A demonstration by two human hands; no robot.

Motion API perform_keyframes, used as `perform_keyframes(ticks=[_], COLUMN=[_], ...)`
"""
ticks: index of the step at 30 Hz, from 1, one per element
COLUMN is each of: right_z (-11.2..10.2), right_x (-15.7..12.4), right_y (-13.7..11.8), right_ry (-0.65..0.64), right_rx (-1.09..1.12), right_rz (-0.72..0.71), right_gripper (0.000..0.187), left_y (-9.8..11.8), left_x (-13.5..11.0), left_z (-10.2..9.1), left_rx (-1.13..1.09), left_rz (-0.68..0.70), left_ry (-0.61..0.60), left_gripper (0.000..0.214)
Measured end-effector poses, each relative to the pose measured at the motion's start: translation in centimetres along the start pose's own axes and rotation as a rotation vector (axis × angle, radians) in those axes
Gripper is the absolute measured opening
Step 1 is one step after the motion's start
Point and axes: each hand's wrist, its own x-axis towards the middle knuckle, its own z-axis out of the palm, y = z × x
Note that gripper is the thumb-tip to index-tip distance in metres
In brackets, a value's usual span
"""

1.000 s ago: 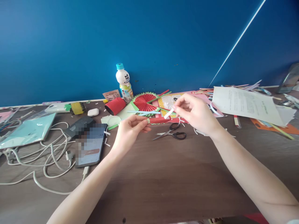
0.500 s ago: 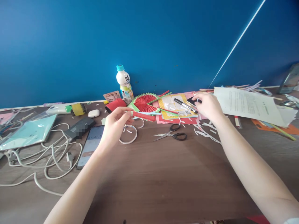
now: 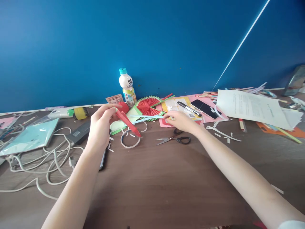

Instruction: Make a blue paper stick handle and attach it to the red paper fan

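My left hand (image 3: 101,122) is closed on a red folded paper strip (image 3: 128,122), which slants down to the right above a white ring-shaped roll (image 3: 131,140). My right hand (image 3: 177,120) has its fingers pinched at the right end of a light blue paper strip (image 3: 150,116). Behind the strip lies a red pleated paper fan (image 3: 148,106) with a green zigzag edge. Scissors (image 3: 173,138) with black handles lie partly open on the table, just below my right hand. Light green paper (image 3: 133,112) lies between the two hands.
A bottle (image 3: 127,87) stands by the blue wall. Pens (image 3: 189,108), a black phone (image 3: 206,108) and white paper scraps (image 3: 224,132) are at the right, beside a printed sheet (image 3: 250,106). White cables (image 3: 52,162) and a power bank (image 3: 79,133) lie left.
My right hand has moved left from the black phone to the light blue strip. White scraps have shifted right. My left hand has moved left and tilted the red strip downward.
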Motion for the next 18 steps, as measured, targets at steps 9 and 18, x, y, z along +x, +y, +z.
perform_keyframes(ticks=[9,18], right_z=[3.5,2.2], right_x=[4.1,3.1], right_y=[-1.2,-0.7], right_ry=[0.09,0.005], right_rx=[-0.159,-0.08], right_rz=[0.122,0.168], right_gripper=[0.017,0.014], left_y=[1.0,0.5], left_x=[-1.2,-1.6], left_z=[1.0,1.3], left_rx=[0.379,0.473], left_rz=[-0.144,-0.08], left_ry=[-0.314,-0.433], left_gripper=[0.023,0.026])
